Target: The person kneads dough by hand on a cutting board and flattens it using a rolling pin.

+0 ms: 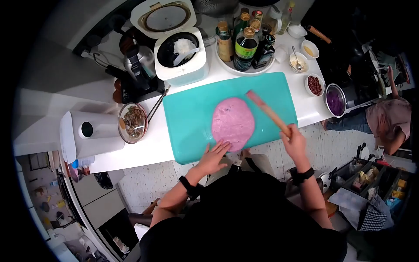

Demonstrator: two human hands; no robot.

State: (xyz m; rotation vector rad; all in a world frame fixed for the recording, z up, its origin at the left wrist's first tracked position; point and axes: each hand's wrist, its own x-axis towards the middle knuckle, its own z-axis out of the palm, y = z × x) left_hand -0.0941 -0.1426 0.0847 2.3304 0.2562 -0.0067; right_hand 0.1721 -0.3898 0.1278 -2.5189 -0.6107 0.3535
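A flattened round of pink-purple dough (232, 122) lies on a teal mat (187, 118) on the white counter. My left hand (213, 158) rests with spread fingers on the dough's near left edge. In my right hand (294, 142) is a thin wooden rolling pin (271, 115), gripped by its near end. The pin is raised to the right of the dough, apart from it, and its far tip is stained pink.
Behind the mat stand an open rice cooker (182, 65) and a round tray (248, 72) of bottles. A glass bowl of food (133, 123) with chopsticks sits left. Right are a bowl of red beans (314, 84), a metal bowl (335, 100) and another person (388, 118).
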